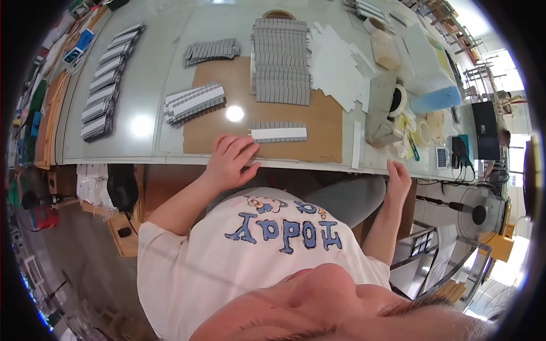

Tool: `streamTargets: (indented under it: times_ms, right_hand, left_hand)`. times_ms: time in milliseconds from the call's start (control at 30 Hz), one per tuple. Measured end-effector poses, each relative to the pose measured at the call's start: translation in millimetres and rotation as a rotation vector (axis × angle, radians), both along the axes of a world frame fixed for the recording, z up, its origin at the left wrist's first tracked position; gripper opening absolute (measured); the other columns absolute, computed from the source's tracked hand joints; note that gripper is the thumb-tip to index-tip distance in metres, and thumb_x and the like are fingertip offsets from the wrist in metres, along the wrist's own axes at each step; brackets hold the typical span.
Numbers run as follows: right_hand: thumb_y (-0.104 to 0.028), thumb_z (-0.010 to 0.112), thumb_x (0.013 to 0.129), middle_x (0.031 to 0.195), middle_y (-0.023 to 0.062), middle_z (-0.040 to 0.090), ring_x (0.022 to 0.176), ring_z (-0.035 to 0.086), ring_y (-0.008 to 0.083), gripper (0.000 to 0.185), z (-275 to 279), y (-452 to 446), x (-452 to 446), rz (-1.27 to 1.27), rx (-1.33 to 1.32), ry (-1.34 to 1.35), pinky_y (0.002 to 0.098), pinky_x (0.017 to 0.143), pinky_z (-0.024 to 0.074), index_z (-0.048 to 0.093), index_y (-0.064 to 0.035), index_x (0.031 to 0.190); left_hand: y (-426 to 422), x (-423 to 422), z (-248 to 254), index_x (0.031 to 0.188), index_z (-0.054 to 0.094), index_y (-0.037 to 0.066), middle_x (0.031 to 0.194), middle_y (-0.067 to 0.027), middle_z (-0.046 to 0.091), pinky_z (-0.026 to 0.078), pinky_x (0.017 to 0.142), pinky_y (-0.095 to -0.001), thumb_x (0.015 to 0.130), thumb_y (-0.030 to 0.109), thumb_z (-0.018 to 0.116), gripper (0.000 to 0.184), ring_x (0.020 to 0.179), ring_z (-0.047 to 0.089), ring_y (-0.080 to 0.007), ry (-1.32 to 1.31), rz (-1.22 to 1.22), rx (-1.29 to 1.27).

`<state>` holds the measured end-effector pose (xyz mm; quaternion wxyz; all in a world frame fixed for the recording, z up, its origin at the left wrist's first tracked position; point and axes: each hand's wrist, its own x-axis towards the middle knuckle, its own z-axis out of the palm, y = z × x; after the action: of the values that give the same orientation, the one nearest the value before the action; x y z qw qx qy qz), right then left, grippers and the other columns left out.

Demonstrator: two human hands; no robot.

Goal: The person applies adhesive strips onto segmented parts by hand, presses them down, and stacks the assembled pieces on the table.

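My left hand (232,162) is at the table's front edge, thumb and fingers apart, its fingertips by the left end of a grey segmented strip with a white band (280,134). That strip lies flat on a brown cardboard sheet (227,139). My right hand (399,175) is at the front edge farther right, its fingers curled together; whatever they may hold is hidden. Behind the strip stands a large stack of grey segmented pieces (281,62). Left of it are a bundle with white bands (195,102) and a small grey pile (211,52).
A long row of banded strips (106,82) lies at the left. White sheets (340,62) are right of the stack, and a narrow white strip (356,145) lies near the front edge. Tape rolls (399,101), a blue bottle (437,100) and a grey block (382,111) stand at the right.
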<state>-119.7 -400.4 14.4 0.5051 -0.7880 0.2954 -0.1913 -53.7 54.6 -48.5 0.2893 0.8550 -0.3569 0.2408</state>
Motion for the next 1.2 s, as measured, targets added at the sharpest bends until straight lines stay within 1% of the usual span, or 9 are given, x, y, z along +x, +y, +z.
streamTargets:
  times_ms: [133,267,333,400,500,767,900,967,1200]
  right_hand:
    - [-0.013,0.073,0.089,0.086,0.0068,0.065,0.089,0.059,0.0234,0.015,-50,-7,-2,0.041,-0.689,-0.101,0.0313,0.077,0.0478,0.064,-0.0018,0.083]
    - [-0.007,0.076,0.086,0.085,0.0056,0.065,0.076,0.061,0.0191,0.012,-16,103,0,0.48,-0.203,-0.123,0.0308,0.065,0.0498,0.065,-0.0044,0.085]
    - [-0.02,0.079,0.086,0.073,0.008,0.065,0.062,0.063,0.021,0.019,-6,142,5,0.802,-0.355,0.18,0.0311,0.061,0.0521,0.065,-0.0065,0.086]
    - [-0.026,0.075,0.087,0.071,0.0106,0.066,0.065,0.066,0.0324,0.022,-4,175,17,1.078,-0.466,0.129,0.0419,0.06,0.0526,0.063,-0.0065,0.085]
    - [-0.021,0.073,0.089,0.075,0.0132,0.066,0.069,0.066,0.0351,0.017,-12,195,32,1.256,-0.631,0.074,0.0433,0.063,0.0528,0.065,-0.0064,0.091]
    - [-0.019,0.069,0.092,0.078,0.0145,0.069,0.076,0.067,0.0341,0.018,-14,195,38,1.058,-0.508,-0.093,0.0423,0.067,0.0538,0.068,-0.0049,0.103]
    - [-0.022,0.071,0.093,0.079,0.012,0.071,0.067,0.065,0.0226,0.02,-11,187,47,0.822,-0.066,0.169,0.0339,0.065,0.0517,0.074,-0.0021,0.092]
    - [-0.018,0.071,0.095,0.076,0.002,0.07,0.066,0.059,0.0073,0.018,-15,185,55,0.733,0.099,0.271,0.0252,0.062,0.0485,0.074,0.0001,0.096]
    - [-0.022,0.075,0.092,0.069,0.0017,0.066,0.061,0.057,0.0075,0.021,-29,195,69,0.542,-0.222,0.109,0.0258,0.059,0.0475,0.073,-0.0012,0.091]
  left_hand:
    - [2,-1,-1,0.111,0.07,0.01,0.121,-0.0048,0.061,0.04,0.099,-0.0466,0.075,0.024,0.079,0.04,0.111,0.054,-0.0277,0.015,-0.024,-0.021]
    - [-7,-1,10,0.11,0.071,0.01,0.104,-0.0047,0.067,0.05,0.083,-0.0384,0.079,0.02,0.079,0.034,0.092,0.061,-0.0268,0.144,-0.192,-0.224]
    - [-22,0,30,0.109,0.071,0.006,0.097,-0.0075,0.07,0.053,0.071,-0.0356,0.082,0.02,0.079,0.031,0.079,0.064,-0.0266,0.214,-0.316,-0.313]
    - [-32,-13,66,0.104,0.072,0.002,0.098,-0.0099,0.071,0.054,0.068,-0.0373,0.085,0.023,0.077,0.03,0.075,0.066,-0.0271,0.942,-0.238,-0.277]
    - [-34,-10,62,0.103,0.071,0.003,0.093,-0.0134,0.072,0.054,0.066,-0.0418,0.091,0.029,0.07,0.029,0.076,0.068,-0.0318,0.927,-0.178,-0.024]
    - [-23,-4,52,0.099,0.065,0.007,0.085,-0.015,0.07,0.053,0.07,-0.0461,0.097,0.025,0.06,0.018,0.08,0.067,-0.0375,0.821,-0.093,0.099]
    - [-28,11,58,0.097,0.064,0.007,0.09,-0.0158,0.069,0.053,0.072,-0.0477,0.097,0.024,0.059,0.018,0.083,0.067,-0.0376,0.797,-0.073,0.018]
    - [-33,21,57,0.098,0.064,0.006,0.091,-0.016,0.069,0.053,0.073,-0.048,0.098,0.024,0.059,0.018,0.084,0.067,-0.0375,0.839,-0.063,0.04]
    - [-46,45,58,0.099,0.067,0.007,0.088,-0.0156,0.072,0.054,0.073,-0.0454,0.095,0.023,0.063,0.017,0.084,0.069,-0.0363,0.795,0.004,0.125]
